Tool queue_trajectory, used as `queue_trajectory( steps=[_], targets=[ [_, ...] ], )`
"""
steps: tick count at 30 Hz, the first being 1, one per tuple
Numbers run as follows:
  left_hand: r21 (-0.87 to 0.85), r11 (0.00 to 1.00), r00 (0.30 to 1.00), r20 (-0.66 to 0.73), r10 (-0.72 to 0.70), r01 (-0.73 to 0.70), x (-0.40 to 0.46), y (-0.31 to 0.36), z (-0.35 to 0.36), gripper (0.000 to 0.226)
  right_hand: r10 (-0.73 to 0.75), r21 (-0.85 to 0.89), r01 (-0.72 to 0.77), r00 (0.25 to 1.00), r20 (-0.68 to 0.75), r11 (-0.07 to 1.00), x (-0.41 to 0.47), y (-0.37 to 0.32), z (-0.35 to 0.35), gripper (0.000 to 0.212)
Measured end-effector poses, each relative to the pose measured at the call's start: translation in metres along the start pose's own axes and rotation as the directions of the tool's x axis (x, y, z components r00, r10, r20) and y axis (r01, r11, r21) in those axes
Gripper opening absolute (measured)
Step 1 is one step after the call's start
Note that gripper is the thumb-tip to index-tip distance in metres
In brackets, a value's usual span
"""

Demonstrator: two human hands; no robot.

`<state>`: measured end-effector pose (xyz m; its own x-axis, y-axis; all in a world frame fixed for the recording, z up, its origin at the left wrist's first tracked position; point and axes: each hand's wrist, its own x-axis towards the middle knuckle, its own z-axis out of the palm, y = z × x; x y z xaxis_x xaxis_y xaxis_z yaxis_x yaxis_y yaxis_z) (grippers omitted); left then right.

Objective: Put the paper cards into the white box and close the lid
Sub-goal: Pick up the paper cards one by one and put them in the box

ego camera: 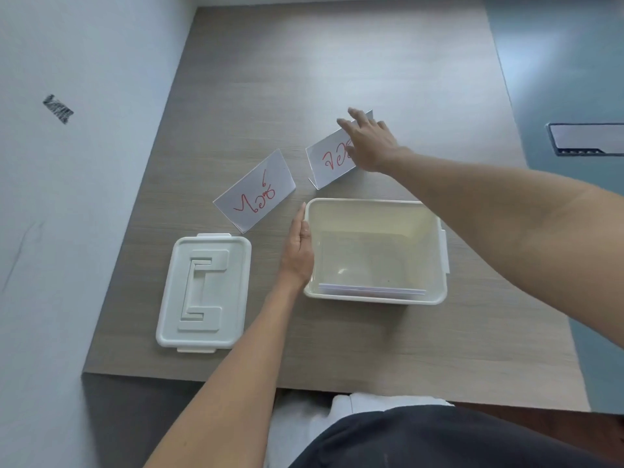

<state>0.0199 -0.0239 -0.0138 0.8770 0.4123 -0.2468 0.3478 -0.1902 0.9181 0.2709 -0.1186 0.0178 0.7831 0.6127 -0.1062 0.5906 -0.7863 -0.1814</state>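
An open white box (376, 206) stands on the table in front of me, with a flat stack of white paper (371, 290) lying inside along its near wall. Its white lid (204, 293) lies flat to the left of it. Two folded paper cards with red writing stand behind the box: the left card (255, 194) and the right card (329, 160). My left hand (299, 244) rests flat against the box's left wall, fingers straight. My right hand (369, 141) reaches over the right card's top edge, fingers spread on it, thumb in front.
The wooden table (337, 62) runs along a white wall on the left. Beyond its right edge is a blue floor with a metal floor socket (587, 138). The table's near edge is just above my lap.
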Motion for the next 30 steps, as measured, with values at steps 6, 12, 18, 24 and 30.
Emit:
queue_trajectory(
  steps=[6,12,18,24,30],
  targets=[
    [0.026,1.0,1.0,0.008,-0.017,0.017,0.001,-0.002,-0.002,0.047,-0.056,-0.153,0.058,0.998,0.02,0.986,0.029,-0.011,0.019,0.057],
    [0.006,1.0,1.0,0.001,-0.007,0.007,0.002,-0.004,-0.001,0.046,-0.181,-0.178,0.193,0.98,0.082,0.965,0.028,-0.009,0.012,0.023],
    [-0.012,1.0,1.0,0.007,0.008,-0.008,0.001,-0.004,0.0,0.046,-0.193,-0.116,0.194,0.981,0.023,0.974,0.003,0.005,-0.021,0.02],
    [-0.012,1.0,1.0,-0.002,0.01,-0.01,-0.002,-0.002,-0.001,0.047,-0.273,-0.149,0.253,0.954,-0.127,0.956,-0.04,-0.012,-0.064,0.021],
    [0.018,0.999,0.999,0.029,0.031,-0.031,-0.008,-0.002,0.001,0.049,-0.249,-0.075,0.239,0.954,-0.167,0.968,-0.104,-0.034,-0.096,0.018]
  ],
)
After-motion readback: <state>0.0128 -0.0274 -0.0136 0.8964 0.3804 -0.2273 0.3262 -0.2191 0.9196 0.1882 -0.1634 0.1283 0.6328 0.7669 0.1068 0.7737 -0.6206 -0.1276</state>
